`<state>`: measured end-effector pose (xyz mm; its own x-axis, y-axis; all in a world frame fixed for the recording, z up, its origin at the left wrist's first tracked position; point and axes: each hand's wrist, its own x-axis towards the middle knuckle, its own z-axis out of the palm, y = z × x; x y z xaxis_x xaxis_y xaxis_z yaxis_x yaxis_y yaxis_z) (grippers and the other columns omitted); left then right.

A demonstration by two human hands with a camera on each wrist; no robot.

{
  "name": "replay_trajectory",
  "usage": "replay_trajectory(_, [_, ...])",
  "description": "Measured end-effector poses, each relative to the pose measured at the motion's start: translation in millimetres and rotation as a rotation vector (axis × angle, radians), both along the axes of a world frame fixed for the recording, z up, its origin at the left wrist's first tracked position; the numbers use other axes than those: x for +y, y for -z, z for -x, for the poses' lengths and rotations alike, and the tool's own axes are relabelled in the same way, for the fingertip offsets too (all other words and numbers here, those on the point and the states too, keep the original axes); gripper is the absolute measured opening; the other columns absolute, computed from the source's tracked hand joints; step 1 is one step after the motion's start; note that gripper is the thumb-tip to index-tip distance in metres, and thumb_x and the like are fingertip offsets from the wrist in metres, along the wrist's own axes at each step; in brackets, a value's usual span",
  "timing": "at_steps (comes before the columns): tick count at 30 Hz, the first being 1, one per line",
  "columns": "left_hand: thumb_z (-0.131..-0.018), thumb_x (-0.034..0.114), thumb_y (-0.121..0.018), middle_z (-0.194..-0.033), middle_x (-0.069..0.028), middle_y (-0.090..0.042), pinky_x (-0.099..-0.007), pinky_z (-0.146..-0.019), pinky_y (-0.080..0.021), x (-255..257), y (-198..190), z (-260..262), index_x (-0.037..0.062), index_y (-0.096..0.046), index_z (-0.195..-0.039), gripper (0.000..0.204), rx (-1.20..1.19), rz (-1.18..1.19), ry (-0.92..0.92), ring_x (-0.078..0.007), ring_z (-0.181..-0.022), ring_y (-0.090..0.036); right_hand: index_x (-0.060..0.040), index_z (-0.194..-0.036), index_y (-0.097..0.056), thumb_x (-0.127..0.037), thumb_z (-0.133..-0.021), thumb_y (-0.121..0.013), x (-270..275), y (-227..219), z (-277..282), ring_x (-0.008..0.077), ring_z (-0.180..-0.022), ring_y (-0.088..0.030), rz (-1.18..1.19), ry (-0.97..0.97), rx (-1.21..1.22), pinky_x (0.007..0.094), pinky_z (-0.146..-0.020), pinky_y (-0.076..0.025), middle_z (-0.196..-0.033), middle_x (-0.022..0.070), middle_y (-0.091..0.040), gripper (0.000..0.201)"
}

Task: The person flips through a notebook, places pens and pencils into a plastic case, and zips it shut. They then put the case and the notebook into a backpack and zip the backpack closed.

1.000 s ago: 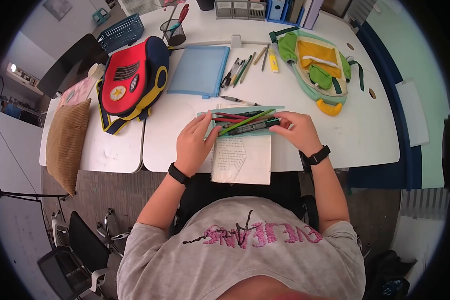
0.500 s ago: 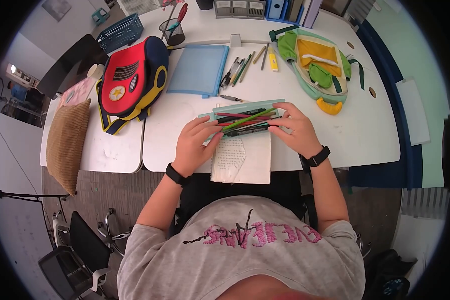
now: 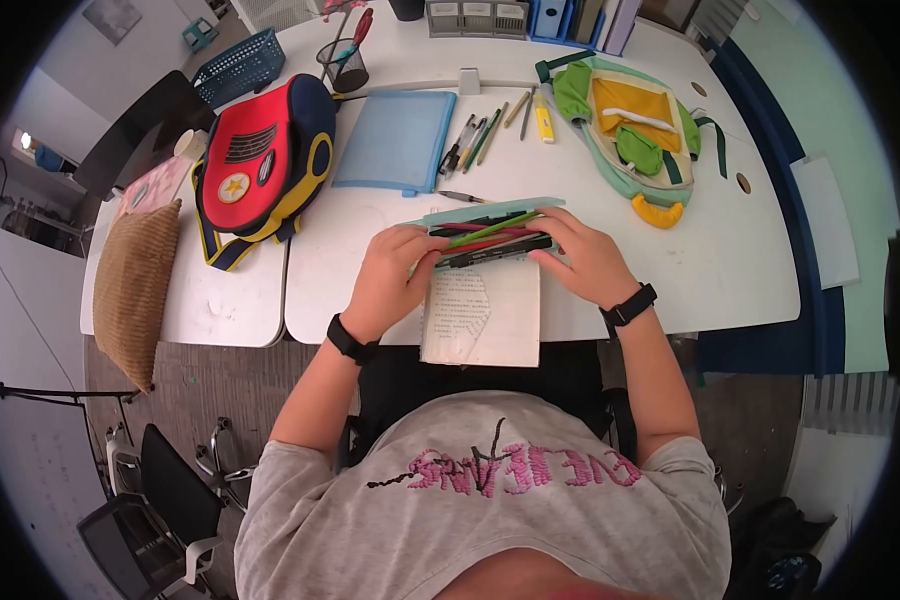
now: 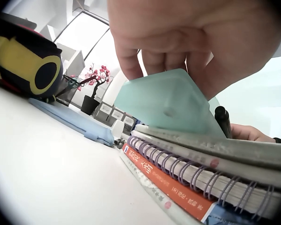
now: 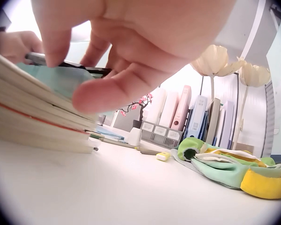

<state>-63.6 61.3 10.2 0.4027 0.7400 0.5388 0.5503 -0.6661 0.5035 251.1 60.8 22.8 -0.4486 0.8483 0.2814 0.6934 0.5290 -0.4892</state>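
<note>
A translucent teal pencil case (image 4: pixel 161 101), opened, lies on top of a stack of books (image 3: pixel 480 320). Pens and pencils crowd inside it, among them a green pencil (image 3: pixel 493 231) slanting across the top and a black marker (image 3: pixel 500 252) along the near side. My left hand (image 3: pixel 390 275) grips the left end of the case, its fingertips over the pen ends. At the other end, my right hand (image 3: pixel 588 258) touches the pens with its fingers spread, the index finger by the green pencil's tip. In the right wrist view its thumb (image 5: pixel 100 96) stands out in front of the case.
Behind the books lie loose pens (image 3: pixel 470 145), a yellow highlighter (image 3: pixel 543 120) and a blue zip folder (image 3: pixel 395 140). A red backpack (image 3: pixel 255 150) stands left, a green-and-yellow backpack (image 3: pixel 635 130) right. A brown cushion (image 3: pixel 135 290) leans at the table's left edge.
The green pencil has shifted and sits lower among the other pens. My right fingers have moved along the case's right end, and the left hand has edged farther over the pens.
</note>
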Motion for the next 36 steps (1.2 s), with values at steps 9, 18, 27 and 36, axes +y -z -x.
replay_trajectory(9, [-0.088, -0.001, -0.071, -0.105, -0.0147, -0.073, -0.0454, -0.09, -0.052, 2, -3, 0, 0.0032, -0.076, -0.105, 0.018, -0.068, 0.128, 0.014, -0.0355, -0.1, -0.067, -0.0088, -0.128, -0.069, -0.027, -0.098, -0.07, 4, 9, -3, 0.0303, -0.101, -0.068, -0.015, -0.008, -0.041, 0.0386, -0.086, -0.055, -0.123, 0.0093, -0.064, 0.035])
replay_trajectory(18, [-0.086, 0.002, -0.073, -0.122, -0.0173, -0.07, -0.0473, -0.101, -0.049, 5, 2, -2, 0.0041, -0.073, -0.113, 0.028, 0.085, -0.036, -0.012, -0.0395, -0.118, -0.062, -0.0114, -0.123, -0.074, -0.024, -0.098, -0.07, 4, 0, -1, 0.0258, -0.091, -0.07, -0.021, 0.062, -0.015, 0.0362, -0.079, -0.057, -0.114, 0.0045, -0.067, 0.028])
replay_trajectory(27, [-0.086, -0.003, -0.07, -0.125, -0.0173, -0.069, -0.0436, -0.102, -0.05, 7, -5, 0, 0.0023, -0.063, -0.133, 0.048, -0.034, 0.121, 0.005, -0.0369, -0.118, -0.063, -0.0133, -0.12, -0.075, -0.024, -0.096, -0.071, 7, -6, 4, 0.0277, -0.09, -0.069, -0.011, 0.053, -0.016, 0.0383, -0.078, -0.057, -0.107, 0.0042, -0.07, 0.027])
replay_trajectory(36, [-0.093, -0.004, -0.064, -0.117, -0.0189, -0.073, -0.0429, -0.094, -0.055, 12, 1, -4, 0.0018, -0.07, -0.125, 0.033, 0.045, 0.039, -0.097, -0.0375, -0.108, -0.069, -0.0072, -0.121, -0.073, -0.013, -0.091, -0.072, 29, -6, -8, 0.0331, -0.086, -0.067, 0.131, -0.111, 0.018, 0.04, -0.078, -0.054, -0.1, 0.0126, -0.069, 0.03])
